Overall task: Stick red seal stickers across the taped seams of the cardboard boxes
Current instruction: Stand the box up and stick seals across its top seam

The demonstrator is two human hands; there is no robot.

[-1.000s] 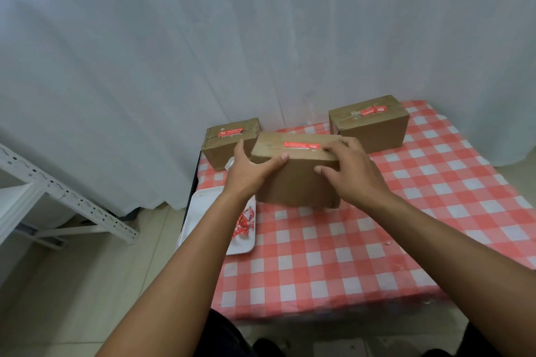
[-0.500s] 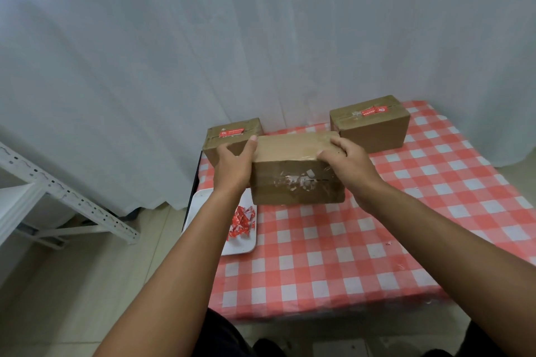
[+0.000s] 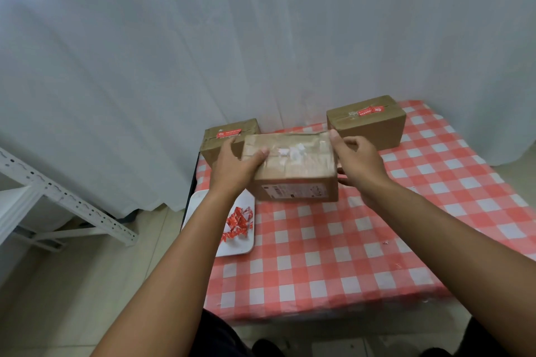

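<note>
Middle cardboard box (image 3: 293, 165) held between both hands over the checked tablecloth (image 3: 333, 255); whether it touches the cloth, cannot tell. Taped face with torn white residue is up. Left hand (image 3: 235, 165) grips the left end, thumb pressed on top. Right hand (image 3: 358, 159) grips the right end, fingers curled. Sealed boxes behind: left (image 3: 224, 139), right (image 3: 368, 122). Red seal stickers (image 3: 239, 223) lie on white tray (image 3: 240, 249).

Both hands are gripping a cardboard box (image 3: 293, 165)

The left hand (image 3: 232, 165) and right hand (image 3: 358, 161) are clasping its ends; sealed boxes are sitting beyond each hand, and a sticker tray (image 3: 246, 246) is lying under the left wrist.
</note>
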